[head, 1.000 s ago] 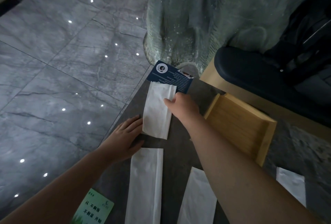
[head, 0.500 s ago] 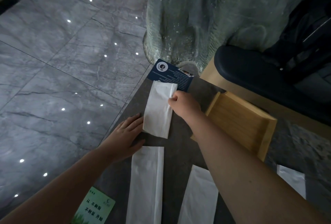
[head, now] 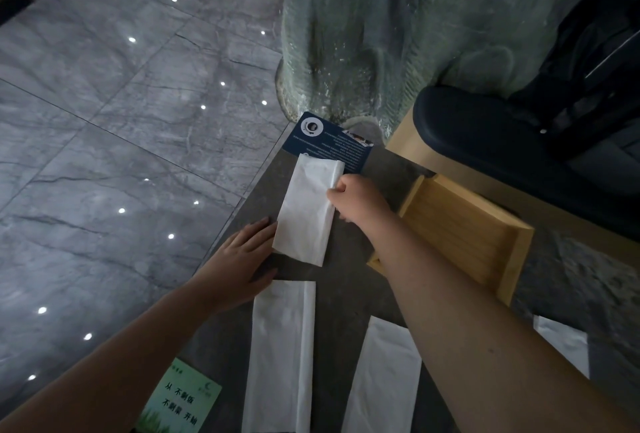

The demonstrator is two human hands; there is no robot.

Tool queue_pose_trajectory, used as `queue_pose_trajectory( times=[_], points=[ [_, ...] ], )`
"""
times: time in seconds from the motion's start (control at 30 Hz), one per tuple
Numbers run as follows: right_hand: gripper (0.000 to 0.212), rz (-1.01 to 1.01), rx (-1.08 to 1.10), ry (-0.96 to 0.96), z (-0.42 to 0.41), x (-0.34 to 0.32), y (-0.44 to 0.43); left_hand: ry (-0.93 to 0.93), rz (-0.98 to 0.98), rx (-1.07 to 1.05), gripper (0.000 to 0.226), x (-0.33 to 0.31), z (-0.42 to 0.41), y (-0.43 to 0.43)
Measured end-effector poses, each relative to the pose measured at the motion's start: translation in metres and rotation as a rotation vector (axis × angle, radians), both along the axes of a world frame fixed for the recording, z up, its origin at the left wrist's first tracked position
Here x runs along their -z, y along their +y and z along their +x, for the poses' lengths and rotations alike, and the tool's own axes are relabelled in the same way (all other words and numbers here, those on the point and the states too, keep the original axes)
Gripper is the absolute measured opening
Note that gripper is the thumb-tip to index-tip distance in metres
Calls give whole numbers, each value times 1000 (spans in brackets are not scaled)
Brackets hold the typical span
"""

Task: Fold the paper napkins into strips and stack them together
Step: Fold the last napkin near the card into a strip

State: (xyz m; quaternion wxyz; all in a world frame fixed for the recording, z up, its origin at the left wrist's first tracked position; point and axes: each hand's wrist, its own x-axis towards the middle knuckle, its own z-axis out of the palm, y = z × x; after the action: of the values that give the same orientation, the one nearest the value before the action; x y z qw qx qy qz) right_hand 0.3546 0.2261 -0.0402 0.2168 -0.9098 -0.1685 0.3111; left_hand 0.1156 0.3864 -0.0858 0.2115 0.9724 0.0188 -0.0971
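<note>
A white folded napkin (head: 306, 211) lies on the dark table at the far side. My right hand (head: 356, 198) pinches its right edge near the far corner, which lifts slightly. My left hand (head: 242, 259) rests flat on the table, its fingertips touching the napkin's near left corner. Nearer to me lie three more folded napkin strips: a long strip (head: 282, 356) in the middle, a second strip (head: 382, 377) partly under my right forearm, and a third strip (head: 562, 342) at the right.
A wooden tray (head: 464, 231) stands right of my right hand. A dark blue card (head: 329, 143) lies under the napkin's far end. A green card (head: 180, 401) sits at the table's near left edge. Grey floor tiles lie to the left, a green statue base (head: 363, 34) behind.
My right hand has closed on the napkin's right edge and drawn it a little up and away. The left hand stays pressed at the near left corner.
</note>
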Motion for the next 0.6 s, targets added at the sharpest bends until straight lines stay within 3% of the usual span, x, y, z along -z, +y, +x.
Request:
queue_pose_trajectory(
  times=[0.23, 0.43, 0.6],
  points=[
    [28, -43, -52, -61, -1, -2, -1, -47, -40, 29, 68, -1, -2, 0],
    [27, -36, -57, -95, -2, 4, -4, -213, -132, -226, 55, -31, -9, -8],
    [30, -27, -33, -66, -5, -1, -3, -104, -39, 129, 51, -34, 8, -62]
  ],
)
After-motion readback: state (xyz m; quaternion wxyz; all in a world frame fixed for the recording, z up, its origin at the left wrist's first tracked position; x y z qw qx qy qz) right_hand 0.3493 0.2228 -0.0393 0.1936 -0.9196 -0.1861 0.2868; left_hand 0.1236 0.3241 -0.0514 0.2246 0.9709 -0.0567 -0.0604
